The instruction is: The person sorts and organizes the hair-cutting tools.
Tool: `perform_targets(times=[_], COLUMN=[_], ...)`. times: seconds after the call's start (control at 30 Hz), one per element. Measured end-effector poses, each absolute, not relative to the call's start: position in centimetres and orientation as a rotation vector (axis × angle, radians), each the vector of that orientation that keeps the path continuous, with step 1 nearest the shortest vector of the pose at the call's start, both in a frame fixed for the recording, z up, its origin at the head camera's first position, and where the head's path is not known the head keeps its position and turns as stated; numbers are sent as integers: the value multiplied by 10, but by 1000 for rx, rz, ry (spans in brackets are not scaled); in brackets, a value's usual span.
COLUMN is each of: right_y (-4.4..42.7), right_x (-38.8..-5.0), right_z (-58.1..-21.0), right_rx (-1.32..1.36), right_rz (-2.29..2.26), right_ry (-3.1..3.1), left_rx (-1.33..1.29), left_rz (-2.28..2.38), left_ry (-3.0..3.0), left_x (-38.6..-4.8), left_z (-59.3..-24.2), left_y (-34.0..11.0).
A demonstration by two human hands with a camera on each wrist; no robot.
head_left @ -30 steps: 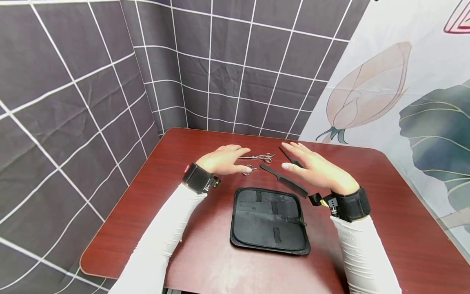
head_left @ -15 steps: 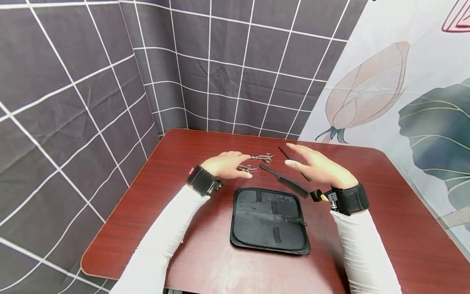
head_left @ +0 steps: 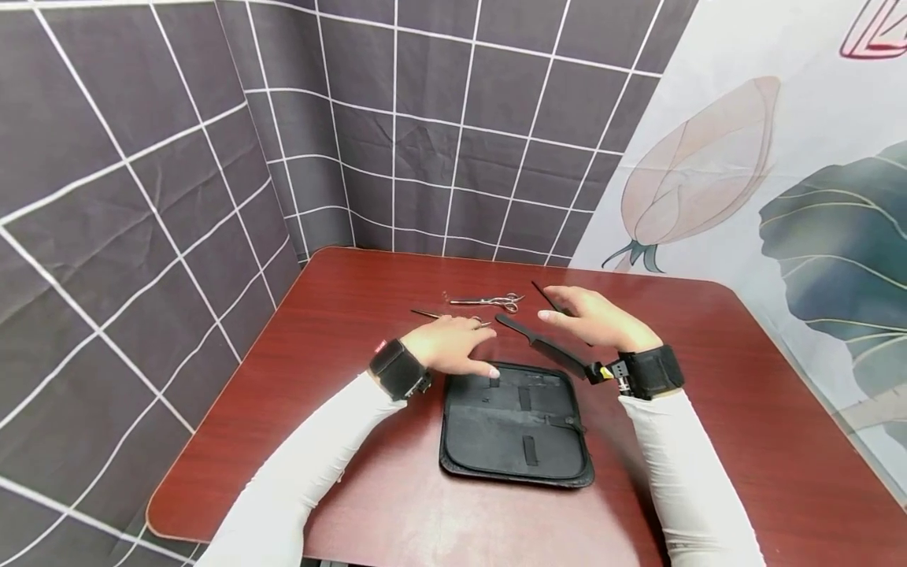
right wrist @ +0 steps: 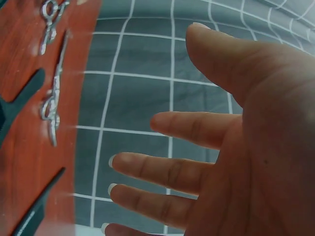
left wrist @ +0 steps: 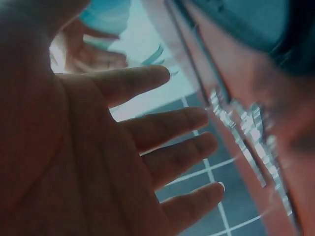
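Note:
My left hand (head_left: 453, 345) hovers over the top left corner of an open black zip case (head_left: 510, 437), fingers extended and holding nothing. It partly hides one pair of scissors (head_left: 425, 313), while the other scissors (head_left: 489, 302) lie just behind in full view. Both pairs look blurred in the left wrist view. My right hand (head_left: 595, 319) is held above a thin black comb (head_left: 546, 295), covering part of it, and its fingers are straight in the right wrist view. Between the hands lies a wider black comb (head_left: 542, 344).
Everything lies on a reddish-brown table (head_left: 283, 441) with rounded corners. Grey cloth with white grid lines (head_left: 425, 142) hangs behind and to the left. A white cloth with a flower print (head_left: 701, 173) hangs at the right.
My left hand has come nearer, over the case's top edge, uncovering the far scissors and the near pair's blade tips. The right hand has shifted slightly. The tools and case have stayed put.

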State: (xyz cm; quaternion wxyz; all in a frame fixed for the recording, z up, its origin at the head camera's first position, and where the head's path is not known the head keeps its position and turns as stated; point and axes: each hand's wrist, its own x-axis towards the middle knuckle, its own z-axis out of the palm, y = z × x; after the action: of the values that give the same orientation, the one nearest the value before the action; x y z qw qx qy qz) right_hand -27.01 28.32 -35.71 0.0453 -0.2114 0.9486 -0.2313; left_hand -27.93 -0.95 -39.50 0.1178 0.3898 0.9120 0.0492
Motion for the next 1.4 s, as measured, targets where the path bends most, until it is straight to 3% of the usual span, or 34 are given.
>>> perform_targets(times=[0.77,1.4], right_y=[277,272], right_x=[-289,-292], right_z=[-393,-403], right_rx=[-612,-644], right_rz=[-621,-592], right_ry=[2815,2803], left_rx=[1329,1201], left_rz=[-204,-265], left_ry=[2595,2630], left_x=[-207,-194], left_z=[-422,-426], left_y=[-24,-24])
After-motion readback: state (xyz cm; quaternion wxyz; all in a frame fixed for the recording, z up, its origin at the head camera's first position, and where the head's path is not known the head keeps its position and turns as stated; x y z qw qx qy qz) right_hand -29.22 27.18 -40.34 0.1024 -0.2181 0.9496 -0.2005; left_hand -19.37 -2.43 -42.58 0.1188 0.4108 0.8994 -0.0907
